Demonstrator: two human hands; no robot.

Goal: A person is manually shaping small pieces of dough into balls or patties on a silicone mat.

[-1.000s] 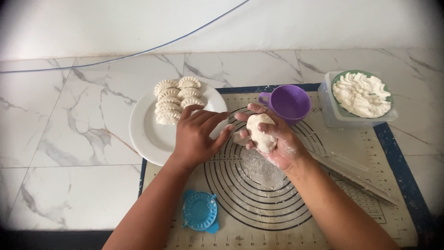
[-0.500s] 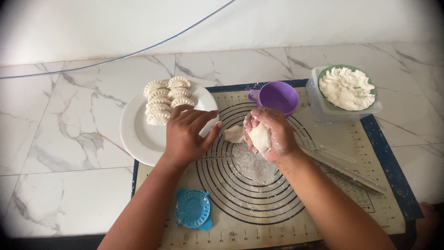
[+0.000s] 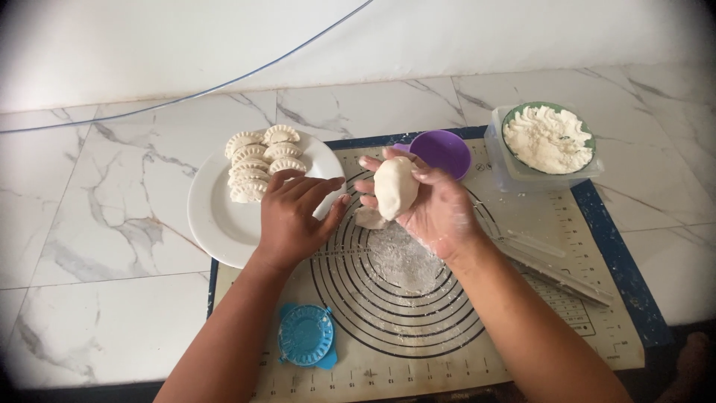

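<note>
Head view: right hand (image 3: 432, 213), floured, palm up, fingers curled around one oval dough lump (image 3: 395, 186) above the baking mat (image 3: 597, 224). Left hand (image 3: 294, 213) flat, fingers loosely spread, empty, over the white plate (image 3: 216, 220) rim. Plate holds about seven crimped dumplings (image 3: 257, 164). One purple cup (image 3: 441, 153), one flour bowl (image 3: 548, 138), one blue dumpling press (image 3: 306, 336).

marble floor (image 3: 104, 246) | white plate (image 3: 216, 224) | baking mat (image 3: 597, 246) | clear tube (image 3: 224, 82)

Both forearms are seen bare, without sleeves; the right hand (image 3: 436, 213) appears dusted with white flour.
</note>
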